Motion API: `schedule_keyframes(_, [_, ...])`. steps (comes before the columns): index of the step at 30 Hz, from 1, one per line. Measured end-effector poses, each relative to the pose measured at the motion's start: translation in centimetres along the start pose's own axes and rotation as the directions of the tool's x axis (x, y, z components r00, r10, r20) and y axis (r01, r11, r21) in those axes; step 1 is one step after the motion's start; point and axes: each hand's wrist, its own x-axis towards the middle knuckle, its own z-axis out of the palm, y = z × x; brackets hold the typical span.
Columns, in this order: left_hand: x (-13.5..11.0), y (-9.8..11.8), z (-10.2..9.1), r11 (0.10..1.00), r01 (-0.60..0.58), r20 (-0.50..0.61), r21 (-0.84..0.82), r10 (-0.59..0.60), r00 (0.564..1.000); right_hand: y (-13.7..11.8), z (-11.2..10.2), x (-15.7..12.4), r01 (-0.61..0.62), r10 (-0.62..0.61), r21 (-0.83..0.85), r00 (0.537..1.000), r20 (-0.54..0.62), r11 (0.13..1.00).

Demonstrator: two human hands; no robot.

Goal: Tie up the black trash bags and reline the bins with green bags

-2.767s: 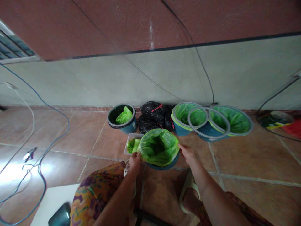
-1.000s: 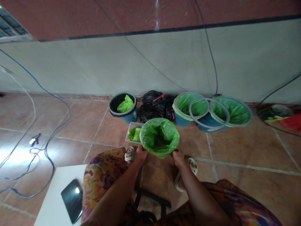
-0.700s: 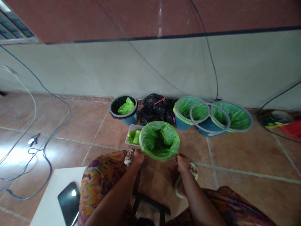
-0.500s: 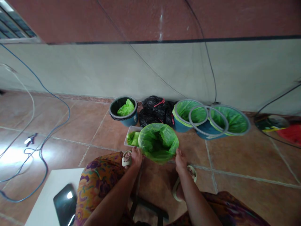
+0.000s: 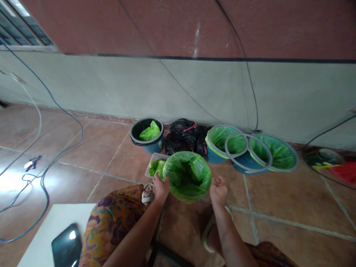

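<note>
A small bin lined with a green plastic bag [image 5: 187,175] stands on the tiled floor between my feet. My left hand [image 5: 160,186] grips the bag's edge at the bin's left rim, fingers closed on it. Just right of the bin, my right hand [image 5: 218,189] is curled into a loose fist, and I cannot see anything in it. A white tray of folded green bags [image 5: 155,166] lies behind my left hand.
Along the wall stand a blue bin with a black liner [image 5: 146,135], tied black bags [image 5: 183,136], a green-lined bin [image 5: 221,142], a grey ring [image 5: 248,153] and a second green-lined bin [image 5: 275,154]. Cables trail at left [image 5: 41,178]. A white table with a phone [image 5: 63,247] sits at lower left.
My right hand has come off the bag's right edge and closed into a fist beside the bin. The left hand stays on the left rim. The view has shifted slightly.
</note>
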Motion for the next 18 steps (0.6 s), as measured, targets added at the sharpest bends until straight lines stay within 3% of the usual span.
schedule_keyframes(2, [0.3,1.5,-0.1,0.983,-0.102,-0.077,0.151,0.114,0.99,-2.1,0.9,0.2,0.176,-0.173,-0.108,0.984,0.037,0.979])
schedule_keyframes(4, [1.1,3.3,0.4,0.936,-0.228,-0.083,0.269,0.258,0.963,-4.1,2.4,0.1,0.354,-0.314,-0.197,0.927,0.205,0.914])
schedule_keyframes(7, [3.4,5.7,1.8,0.857,-0.364,0.043,0.364,0.375,0.926,-6.3,5.5,0.0,0.561,-0.406,-0.301,0.798,0.446,0.771])
schedule_keyframes(8, [4.4,6.3,2.4,0.828,-0.413,0.107,0.379,0.404,0.908,-6.6,6.5,0.2,0.593,-0.397,-0.348,0.775,0.492,0.726])
schedule_keyframes(11, [7.4,7.4,4.2,0.729,-0.572,0.324,0.375,0.475,0.818,-6.4,9.2,1.4,0.559,-0.282,-0.511,0.805,0.521,0.653])
schedule_keyframes(14, [9.6,7.5,5.7,0.678,-0.652,0.503,0.339,0.455,0.735,-4.4,11.4,3.3,0.512,-0.198,-0.574,0.83,0.521,0.639])
schedule_keyframes(16, [10.4,7.2,6.5,0.704,-0.626,0.525,0.335,0.411,0.745,-2.5,12.8,4.4,0.494,-0.183,-0.552,0.833,0.523,0.671])
schedule_keyframes(18, [10.7,6.8,7.0,0.761,-0.563,0.485,0.321,0.378,0.788,-0.6,14.0,5.4,0.428,-0.173,-0.467,0.852,0.494,0.774])
